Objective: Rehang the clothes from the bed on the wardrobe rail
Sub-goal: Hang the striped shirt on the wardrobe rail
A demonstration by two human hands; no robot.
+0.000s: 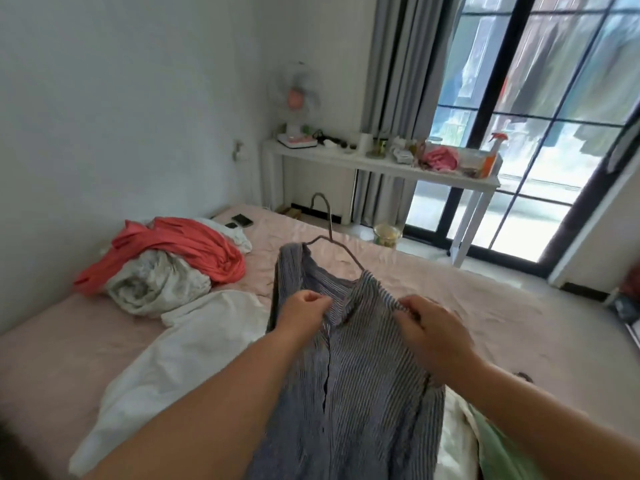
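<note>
A blue-and-white striped shirt [360,386] hangs in front of me on a thin metal hanger [327,221] whose hook stands up above the collar. My left hand [304,311] pinches the shirt's front just below the collar. My right hand [433,332] grips the fabric at the right shoulder. Below them lies the bed [502,317] with its pink sheet. A white garment [194,344] is spread on the bed to the left. Further back left sits a heap with a coral-red garment [183,247] over a pale crumpled one [156,285]. No wardrobe rail is in view.
A white narrow table [363,162] with a fan [296,98], a spray bottle [493,154] and clutter stands beyond the bed under grey curtains. A large black-framed window [540,126] fills the right. A phone [242,220] lies at the bed's far corner. Green fabric [498,452] shows lower right.
</note>
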